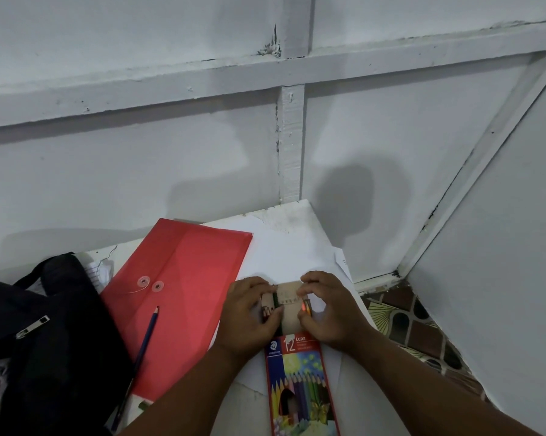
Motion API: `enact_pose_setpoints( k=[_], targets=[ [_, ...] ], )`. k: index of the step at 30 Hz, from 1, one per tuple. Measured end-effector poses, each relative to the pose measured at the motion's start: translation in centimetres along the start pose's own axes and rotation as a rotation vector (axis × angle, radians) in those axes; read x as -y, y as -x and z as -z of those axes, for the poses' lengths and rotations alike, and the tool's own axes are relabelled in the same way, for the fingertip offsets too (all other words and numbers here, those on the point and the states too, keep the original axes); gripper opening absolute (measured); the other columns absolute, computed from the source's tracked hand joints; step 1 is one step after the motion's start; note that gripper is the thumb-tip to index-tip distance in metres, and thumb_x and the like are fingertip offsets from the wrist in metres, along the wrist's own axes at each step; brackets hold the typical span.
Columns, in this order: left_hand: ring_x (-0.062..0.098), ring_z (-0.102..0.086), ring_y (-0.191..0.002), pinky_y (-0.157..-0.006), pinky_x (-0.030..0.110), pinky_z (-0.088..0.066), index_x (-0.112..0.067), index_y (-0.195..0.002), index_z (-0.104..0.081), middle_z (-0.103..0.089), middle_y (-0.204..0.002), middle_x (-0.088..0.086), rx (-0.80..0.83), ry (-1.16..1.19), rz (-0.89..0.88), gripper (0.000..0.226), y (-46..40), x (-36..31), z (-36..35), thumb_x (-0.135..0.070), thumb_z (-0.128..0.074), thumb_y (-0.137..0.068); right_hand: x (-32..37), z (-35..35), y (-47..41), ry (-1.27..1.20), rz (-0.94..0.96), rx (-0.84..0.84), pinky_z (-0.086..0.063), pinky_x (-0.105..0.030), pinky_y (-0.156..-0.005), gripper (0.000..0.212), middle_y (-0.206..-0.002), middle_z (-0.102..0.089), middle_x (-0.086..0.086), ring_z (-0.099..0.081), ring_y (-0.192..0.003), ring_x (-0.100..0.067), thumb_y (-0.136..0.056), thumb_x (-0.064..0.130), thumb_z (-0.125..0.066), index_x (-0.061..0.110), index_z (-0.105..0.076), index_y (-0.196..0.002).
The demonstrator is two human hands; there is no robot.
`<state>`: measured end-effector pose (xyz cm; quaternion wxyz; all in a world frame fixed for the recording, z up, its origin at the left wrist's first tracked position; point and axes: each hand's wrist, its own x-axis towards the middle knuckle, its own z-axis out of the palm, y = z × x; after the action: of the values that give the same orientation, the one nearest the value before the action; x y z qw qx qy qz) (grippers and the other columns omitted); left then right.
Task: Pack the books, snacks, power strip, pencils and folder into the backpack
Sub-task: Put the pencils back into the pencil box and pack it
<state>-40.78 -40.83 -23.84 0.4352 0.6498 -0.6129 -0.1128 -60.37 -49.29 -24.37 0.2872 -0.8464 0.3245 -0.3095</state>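
The pencil box (301, 382), a flat cardboard carton printed with a row of coloured pencils, lies on the white table (284, 247) near the front edge, its far end open. A pale cardboard inner tray (289, 305) sticks out of that end, with coloured pencil tips showing at either side of it. The left hand (249, 313) curls its fingers and thumb round the left side of the tray, pinching it; the right hand (325, 306) does the same on the right side, fingertips pressed close on the card. Both hands rest low on the tabletop.

Just left of the hands lies a red plastic folder (177, 278), smooth and translucent, with two round string-tie buttons on its flap. A single dark blue pencil (144, 344) lies slantwise across its near corner. Further left sits the black fabric backpack (60, 335), soft and slumped, a metal zipper pull (32, 326) showing on it; what it contains cannot be seen. Behind the table stands a white panelled wall (139, 152).
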Motion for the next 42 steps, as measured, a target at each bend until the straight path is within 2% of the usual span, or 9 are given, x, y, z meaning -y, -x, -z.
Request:
enact_pose_setpoints(
  k=[3,8,19,24,29,32,35,39,42],
  targets=[
    [0.008,-0.052,-0.111,-0.098,0.012,-0.035,-0.015,-0.107,-0.074,-0.061,-0.116,-0.005,0.020,-0.017,0.010,0.041,0.2,0.2,-0.1,-0.039,-0.071,-0.074,0.0,0.0,0.0,-0.005,-0.004,0.008,-0.044,-0.016,-0.098,0.031,-0.119,-0.058,0.003,-0.052,-0.117,-0.008,-0.072,0.031,-0.073,0.016,-0.068,-0.099],
    [0.007,-0.052,-0.112,-0.090,0.023,-0.042,-0.024,-0.075,-0.069,-0.056,-0.110,-0.008,0.033,0.055,0.036,0.012,0.3,-0.1,0.0,-0.035,-0.075,-0.074,0.1,0.0,0.0,-0.015,-0.029,-0.011,-0.045,-0.014,-0.093,0.021,-0.116,-0.058,0.005,-0.053,-0.115,-0.007,-0.074,0.033,-0.070,0.019,-0.069,-0.089],
    [0.000,-0.050,-0.111,-0.091,0.006,-0.033,-0.024,-0.077,-0.071,-0.060,-0.106,-0.010,0.086,0.055,0.090,0.007,0.0,-0.3,0.2,-0.026,-0.076,-0.072,0.4,-0.1,-0.2,-0.006,-0.034,-0.006,-0.042,-0.012,-0.094,0.017,-0.110,-0.059,0.009,-0.053,-0.110,-0.004,-0.080,0.031,-0.069,0.020,-0.068,-0.094],
    [0.011,-0.065,-0.102,-0.087,0.022,-0.052,-0.011,-0.089,-0.078,-0.071,-0.103,0.001,0.176,0.441,0.440,0.009,-1.6,-1.9,2.5,-0.005,-0.072,-0.087,1.4,0.4,-0.5,-0.001,-0.073,0.093,-0.043,-0.006,-0.082,0.031,-0.108,-0.052,0.010,-0.049,-0.104,-0.006,-0.080,0.031,-0.069,0.021,-0.051,-0.103],
    [0.028,-0.067,-0.103,-0.094,0.038,-0.053,-0.003,-0.102,-0.071,-0.073,-0.107,0.015,-0.125,0.857,0.700,0.015,-1.7,-2.2,6.6,-0.004,-0.058,-0.094,1.6,0.6,-0.9,0.071,-0.152,0.200,-0.050,-0.010,-0.079,0.036,-0.114,-0.048,0.007,-0.048,-0.106,-0.011,-0.082,0.026,-0.071,0.025,-0.043,-0.105],
    [0.011,-0.065,-0.085,-0.083,0.030,-0.049,-0.012,-0.088,-0.072,-0.073,-0.087,0.001,-0.285,0.646,0.658,0.017,0.2,-1.5,8.9,0.000,-0.061,-0.093,2.6,0.5,-1.2,0.088,-0.231,0.214,-0.057,-0.026,-0.081,0.034,-0.114,-0.049,0.006,-0.050,-0.107,-0.016,-0.083,0.022,-0.070,0.026,-0.044,-0.104],
    [-0.001,-0.061,-0.077,-0.077,0.025,-0.045,-0.019,-0.083,-0.072,-0.070,-0.084,-0.007,-0.275,0.092,0.519,0.019,2.7,-0.5,11.5,-0.001,-0.067,-0.087,4.8,-0.1,-1.3,0.139,-0.236,0.089,-0.055,-0.034,-0.077,0.023,-0.100,-0.050,0.007,-0.051,-0.095,-0.015,-0.079,0.018,-0.065,0.025,-0.047,-0.092],
    [0.027,-0.064,-0.092,-0.089,0.036,-0.049,-0.014,-0.104,-0.074,-0.070,-0.099,0.005,-0.042,-0.477,0.425,0.032,5.8,2.0,14.7,-0.013,-0.075,-0.072,7.6,-2.0,-0.4,0.159,-0.163,-0.028,-0.047,-0.035,-0.095,0.018,-0.113,-0.055,0.006,-0.050,-0.111,-0.013,-0.078,0.027,-0.063,0.026,-0.051,-0.092],
    [0.036,-0.058,-0.099,-0.090,0.044,-0.050,-0.011,-0.121,-0.067,-0.065,-0.106,0.014,0.085,-0.583,0.505,0.048,7.0,3.2,15.1,-0.025,-0.074,-0.075,9.8,-3.8,1.0,0.120,-0.047,-0.042,-0.036,-0.030,-0.106,0.024,-0.121,-0.053,0.007,-0.043,-0.123,-0.010,-0.077,0.022,-0.067,0.024,-0.059,-0.099]
  ],
)
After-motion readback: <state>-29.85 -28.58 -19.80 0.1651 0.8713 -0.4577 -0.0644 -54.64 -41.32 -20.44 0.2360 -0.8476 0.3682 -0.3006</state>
